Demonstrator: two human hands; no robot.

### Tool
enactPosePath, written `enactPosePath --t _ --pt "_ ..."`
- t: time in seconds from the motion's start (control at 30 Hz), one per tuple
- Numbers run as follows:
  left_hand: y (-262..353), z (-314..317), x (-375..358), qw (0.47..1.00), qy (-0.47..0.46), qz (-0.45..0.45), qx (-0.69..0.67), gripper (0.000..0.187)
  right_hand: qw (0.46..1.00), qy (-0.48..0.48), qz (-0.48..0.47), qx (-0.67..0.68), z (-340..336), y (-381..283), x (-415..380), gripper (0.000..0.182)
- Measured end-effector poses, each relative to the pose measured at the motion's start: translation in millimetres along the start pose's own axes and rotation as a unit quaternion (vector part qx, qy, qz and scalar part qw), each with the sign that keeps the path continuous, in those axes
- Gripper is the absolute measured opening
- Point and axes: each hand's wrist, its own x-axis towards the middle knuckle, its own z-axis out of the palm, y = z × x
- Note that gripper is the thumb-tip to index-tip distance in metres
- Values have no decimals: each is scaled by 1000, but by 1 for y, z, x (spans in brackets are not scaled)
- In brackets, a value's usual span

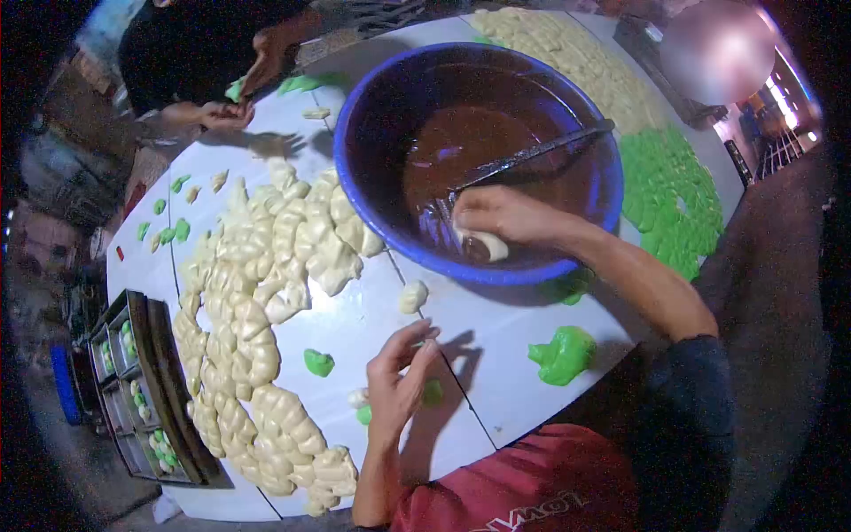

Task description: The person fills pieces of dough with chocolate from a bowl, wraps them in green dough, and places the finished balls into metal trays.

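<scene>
My right hand is inside the blue basin, closed on a cream dough piece with brown on it, at the surface of the dark brown mixture. A dark stick lies across the basin, one end on the rim. My left hand hovers over the white table, thumb and fingers brought together; what they hold, if anything, is too small to name. A small cream piece lies just above it, and a green lump to its right.
Cream dough pieces cover the table's left part. Green dough and more cream dough spread beyond the basin. A compartment tray stands at the left edge. Another person's hands are at the far left side.
</scene>
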Motion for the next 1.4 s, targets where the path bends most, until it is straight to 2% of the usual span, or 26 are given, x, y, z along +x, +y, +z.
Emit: enactPosePath --t 0.1,0.23,0.27,0.3,0.33,0.4,0.43,0.47,0.5,0.57,0.6,0.63,0.7,0.8,0.87,0.93,0.97,1.03,1.17,1.33,1.4 --pt "12 13 8 998 -47 -7 -34 37 954 63 19 292 0 -30 -18 20" --pt "37 43 22 989 -68 9 -129 48 899 95 -36 426 32 -47 -37 18" --pt "37 50 24 975 -70 7 -212 53 888 100 -44 446 41 -54 -43 18" --pt "35 51 24 966 -70 0 -251 53 876 108 -52 468 49 -60 -50 18" --pt "31 51 24 955 -73 -6 -287 53 871 51 -50 486 52 -66 -59 17" --pt "33 49 17 928 -71 2 -365 47 855 70 -62 510 71 -55 -63 17" --pt "28 45 14 937 -47 7 -345 45 846 83 -67 523 80 -48 -65 17" --pt "21 37 12 945 -25 12 -325 43 852 60 -64 516 81 -42 -71 23" --pt "17 28 9 953 -5 20 -303 41 888 72 -80 448 88 -41 -75 27" --pt "29 9 -2 972 94 -30 -212 37 942 93 -116 301 102 -41 -85 37" --pt "26 3 -6 974 95 -27 -204 37 933 110 -172 297 117 -34 -83 53" --pt "22 -1 -9 976 96 -25 -196 38 941 131 -177 257 129 -35 -84 55" --pt "13 -2 -14 978 91 -4 -188 39 957 224 -184 24 151 -53 -88 51" --pt "12 0 -20 974 108 19 -197 41 925 285 -226 -112 175 -42 -82 39" --pt "8 1 -21 974 135 60 -169 41 928 296 -207 -96 182 -35 -78 33" --pt "9 -3 -21 976 122 58 -169 42 923 307 -217 -76 185 -38 -73 22" --pt "10 -6 -21 977 115 55 -169 42 947 265 -176 52 185 -39 -72 20" --pt "20 -13 -24 982 83 -5 -172 43 935 167 -84 302 186 -42 -74 17" --pt "29 -24 -22 984 42 -50 -164 37 935 162 -23 315 180 -55 -86 22" --pt "25 -24 -27 986 16 -36 -164 38 944 154 -87 278 182 -45 -85 24" --pt "19 -24 -29 985 11 -50 -166 38 963 173 -107 175 180 -51 -93 26"
